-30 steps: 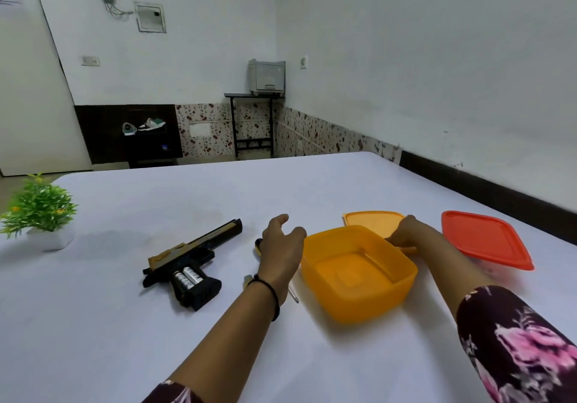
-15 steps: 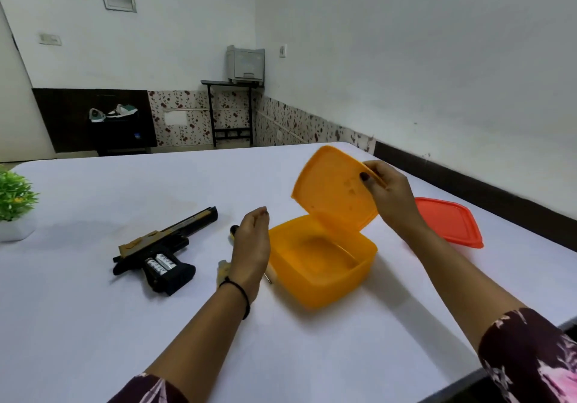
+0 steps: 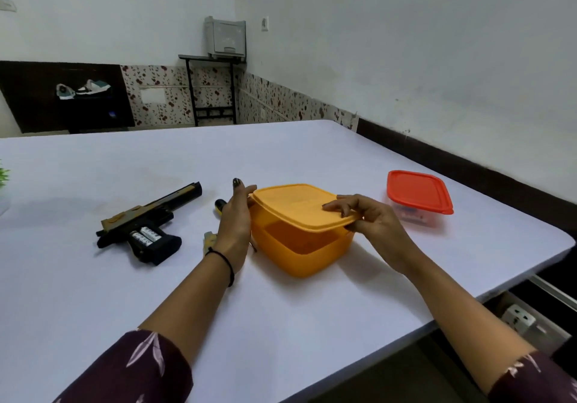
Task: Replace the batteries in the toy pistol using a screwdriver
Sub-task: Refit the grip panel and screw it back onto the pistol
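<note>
The toy pistol [image 3: 146, 223] lies left of the orange box [image 3: 299, 254], away from both hands, with two batteries [image 3: 145, 235] showing in its grip; their writing is too small to read. The left hand [image 3: 234, 224] rests flat against the box's left side, fingers straight, hiding most of the screwdriver [image 3: 220, 206]. The right hand [image 3: 371, 224] pinches the lid [image 3: 296, 205] at the box's right edge.

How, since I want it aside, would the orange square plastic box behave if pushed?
Probably light: the orange plastic box shows nothing inside, so it should slide easily on the white table. Its unsealed orange lid may slip.
</note>
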